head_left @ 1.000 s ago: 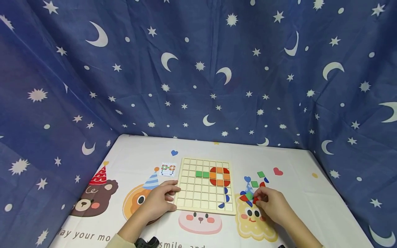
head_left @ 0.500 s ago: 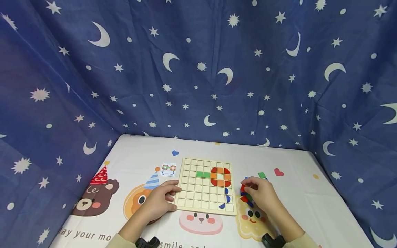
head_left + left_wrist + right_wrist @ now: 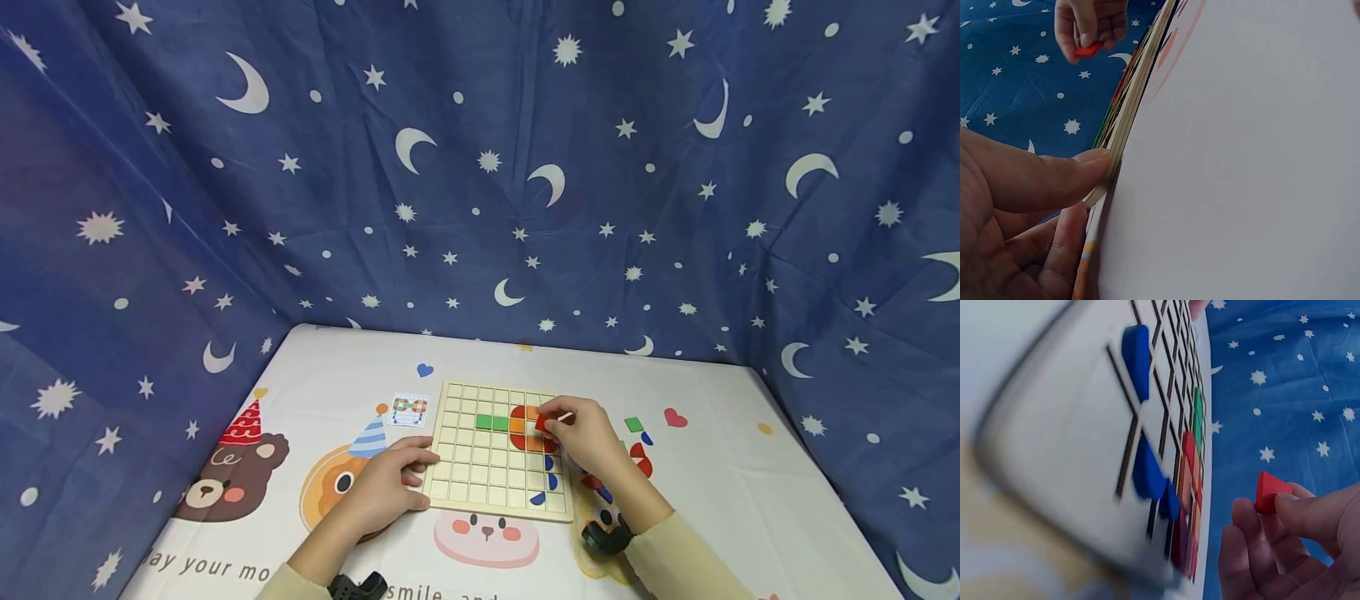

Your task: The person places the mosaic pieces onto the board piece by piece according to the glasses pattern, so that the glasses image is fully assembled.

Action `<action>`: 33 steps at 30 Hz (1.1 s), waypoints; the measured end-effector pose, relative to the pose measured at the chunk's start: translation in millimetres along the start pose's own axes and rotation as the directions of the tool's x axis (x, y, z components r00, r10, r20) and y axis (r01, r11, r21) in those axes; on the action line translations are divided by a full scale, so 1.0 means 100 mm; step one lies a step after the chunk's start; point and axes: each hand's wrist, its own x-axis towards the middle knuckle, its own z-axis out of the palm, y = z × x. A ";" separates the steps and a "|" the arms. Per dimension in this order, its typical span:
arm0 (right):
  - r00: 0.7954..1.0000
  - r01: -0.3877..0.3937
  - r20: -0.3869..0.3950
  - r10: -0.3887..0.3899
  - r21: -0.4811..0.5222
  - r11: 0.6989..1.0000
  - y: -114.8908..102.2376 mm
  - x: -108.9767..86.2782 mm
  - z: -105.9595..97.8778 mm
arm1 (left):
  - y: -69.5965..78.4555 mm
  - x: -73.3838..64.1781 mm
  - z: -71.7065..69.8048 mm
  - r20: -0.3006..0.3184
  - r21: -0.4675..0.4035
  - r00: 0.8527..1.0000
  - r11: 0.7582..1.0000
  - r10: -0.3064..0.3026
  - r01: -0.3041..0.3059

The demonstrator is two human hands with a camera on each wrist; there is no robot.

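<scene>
A wooden grid board (image 3: 480,472) lies on the table. It bears green squares (image 3: 492,422), a ring of red and orange tiles (image 3: 517,439) and several blue half-round tiles (image 3: 552,482). My left hand (image 3: 381,490) rests against the board's left edge; in the left wrist view its thumb (image 3: 1054,181) presses on that edge. Over the ring at upper right, my right hand (image 3: 591,435) pinches a red wedge-shaped tile (image 3: 1270,492) between thumb and fingertips, raised above the board in the right wrist view. The hand hides part of the ring.
A small pattern card (image 3: 408,410) lies left of the board's top corner. Loose red (image 3: 640,460), green (image 3: 633,425) and blue (image 3: 647,438) tiles lie right of the board, some hidden by the right forearm. A starry blue curtain (image 3: 450,167) stands behind the table.
From the loose tiles at the right, my right hand has moved up and left over the board with the red tile in its fingers. The left hand stays at the board's edge.
</scene>
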 end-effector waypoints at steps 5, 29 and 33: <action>0.998 0.001 0.060 -0.007 0.090 0.996 -0.10 0.14 0.17 | -0.02 0.00 0.01 0.010 -0.029 1.000 0.999 -0.015 0.015; 0.985 0.083 0.159 -0.066 -0.097 0.992 -0.19 0.36 0.37 | 0.00 0.01 0.01 0.010 -0.016 1.000 1.000 -0.005 0.005; 0.980 0.107 0.186 -0.076 -0.167 0.980 -0.17 0.36 0.40 | 0.00 0.02 0.02 0.004 -0.017 1.000 1.000 -0.003 0.003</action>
